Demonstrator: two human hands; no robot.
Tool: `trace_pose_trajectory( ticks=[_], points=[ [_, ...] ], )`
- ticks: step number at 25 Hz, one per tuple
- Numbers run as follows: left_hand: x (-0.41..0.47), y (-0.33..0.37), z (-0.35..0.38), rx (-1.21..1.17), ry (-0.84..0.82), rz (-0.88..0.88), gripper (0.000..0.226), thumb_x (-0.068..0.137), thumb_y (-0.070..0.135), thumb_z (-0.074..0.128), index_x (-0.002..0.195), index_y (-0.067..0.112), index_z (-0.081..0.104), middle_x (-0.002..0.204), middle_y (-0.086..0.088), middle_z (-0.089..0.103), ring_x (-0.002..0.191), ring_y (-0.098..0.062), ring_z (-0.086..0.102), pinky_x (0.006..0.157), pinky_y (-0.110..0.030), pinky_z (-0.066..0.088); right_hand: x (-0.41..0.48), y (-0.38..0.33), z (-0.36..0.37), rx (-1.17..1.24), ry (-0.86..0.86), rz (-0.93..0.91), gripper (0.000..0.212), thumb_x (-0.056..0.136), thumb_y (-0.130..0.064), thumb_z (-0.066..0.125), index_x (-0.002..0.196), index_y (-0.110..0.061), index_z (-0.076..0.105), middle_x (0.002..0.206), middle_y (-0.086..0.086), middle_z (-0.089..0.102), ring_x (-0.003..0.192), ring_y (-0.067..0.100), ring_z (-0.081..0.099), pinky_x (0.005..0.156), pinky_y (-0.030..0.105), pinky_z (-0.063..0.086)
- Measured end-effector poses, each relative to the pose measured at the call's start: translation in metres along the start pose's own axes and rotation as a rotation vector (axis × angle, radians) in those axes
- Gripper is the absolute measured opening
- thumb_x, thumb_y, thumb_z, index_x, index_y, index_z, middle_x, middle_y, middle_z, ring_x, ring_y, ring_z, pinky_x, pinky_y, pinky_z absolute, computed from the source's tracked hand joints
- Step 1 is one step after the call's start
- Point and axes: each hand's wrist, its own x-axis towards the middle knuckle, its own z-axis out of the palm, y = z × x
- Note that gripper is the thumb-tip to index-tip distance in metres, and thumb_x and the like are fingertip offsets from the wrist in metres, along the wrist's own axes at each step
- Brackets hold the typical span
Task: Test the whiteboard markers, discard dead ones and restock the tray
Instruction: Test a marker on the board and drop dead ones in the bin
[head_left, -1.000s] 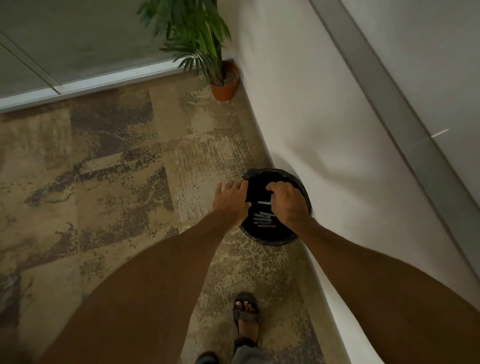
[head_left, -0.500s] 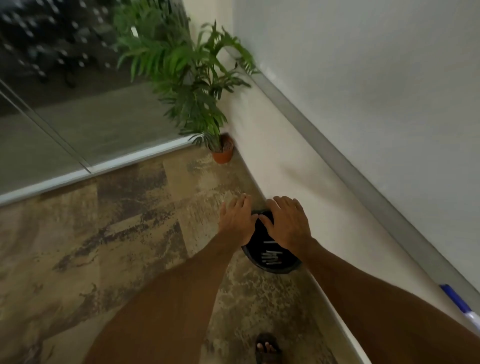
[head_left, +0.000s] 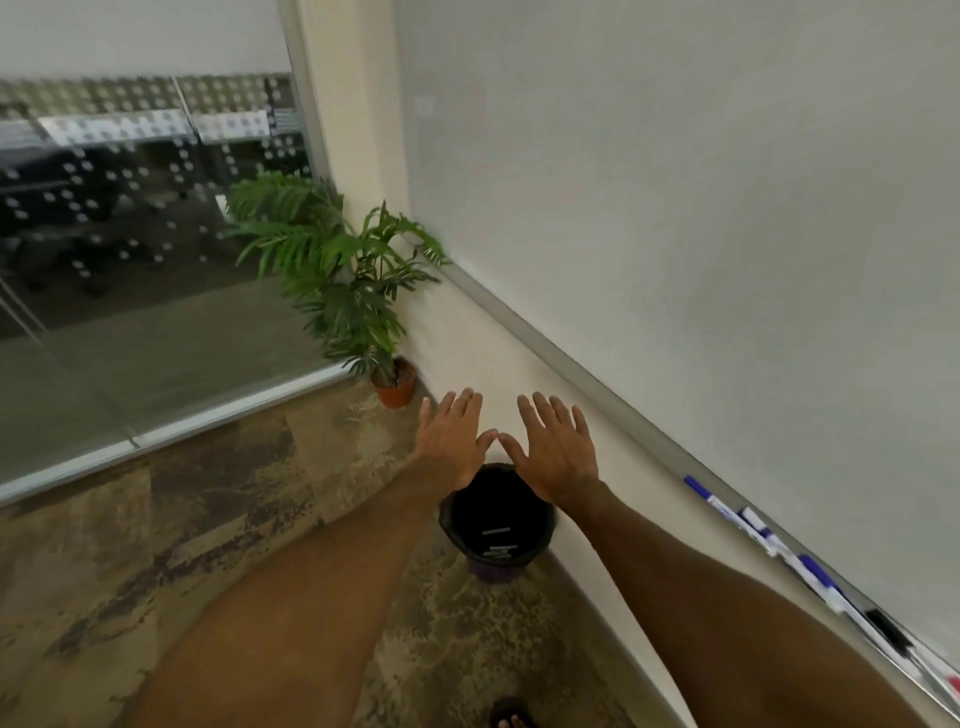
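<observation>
1. One whiteboard (head_left: 675, 182) fills the right of the view. No test strokes show on its face, so whether testing is finished cannot be told.
2. Tray (head_left: 649, 441), the ledge along the board's lower edge. Most of its length is bare, and several blue-capped markers (head_left: 748, 525) lie end to end at the near right. Restocking looks incomplete, and which of these are new stock cannot be told.
3. Bin (head_left: 447, 514), black, on the floor against the wall below the tray. A few pale sticks (head_left: 496, 531), probably dead markers, lie in its bottom, so discarding seems at least partly done.
4. Left hand (head_left: 452, 441) and right hand (head_left: 556, 452), seen over the bin's far rim, backs to the camera. The fingers are straight and spread, the thumb tips almost meet, and neither hand holds anything.
5. Room, by size: a glass partition (head_left: 130, 312) at left; mottled brown carpet (head_left: 182, 545); a cream wall (head_left: 493, 364) under the board; a potted plant (head_left: 337, 280) in the corner.
</observation>
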Motion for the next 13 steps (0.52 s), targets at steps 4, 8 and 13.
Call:
trace_pose_trajectory(
  ticks=[4, 8, 13],
  points=[
    [-0.036, 0.035, -0.015, 0.024, 0.037, 0.112, 0.059, 0.102, 0.046, 0.025, 0.151, 0.015, 0.013, 0.159, -0.004, 0.012, 0.147, -0.024, 0.007, 0.118, -0.050, 0.004, -0.051, 0.010, -0.029, -0.046, 0.023, 0.059, 0.067, 0.095, -0.060, 0.011, 0.150, -0.022, 0.009, 0.158, 0.004, 0.011, 0.145, 0.025, 0.007, 0.118, 0.047, 0.005],
    [-0.059, 0.070, -0.017, 0.021, 0.045, 0.221, 0.060, 0.101, 0.047, 0.027, 0.151, 0.016, 0.015, 0.159, -0.003, 0.012, 0.147, -0.024, 0.008, 0.118, -0.050, 0.003, -0.097, 0.033, -0.043, -0.085, 0.048, 0.154, 0.074, 0.089, -0.064, 0.000, 0.149, -0.022, 0.013, 0.157, 0.005, 0.016, 0.144, 0.026, 0.013, 0.117, 0.048, 0.011],
    [-0.077, 0.130, -0.005, 0.022, 0.027, 0.368, 0.061, 0.101, 0.049, 0.027, 0.151, 0.016, 0.016, 0.159, -0.003, 0.012, 0.147, -0.023, 0.008, 0.118, -0.048, 0.002, -0.156, 0.077, -0.055, -0.094, 0.057, 0.286, 0.069, 0.092, -0.062, 0.007, 0.147, -0.021, 0.018, 0.155, 0.004, 0.021, 0.142, 0.026, 0.017, 0.117, 0.046, 0.010]
  ],
)
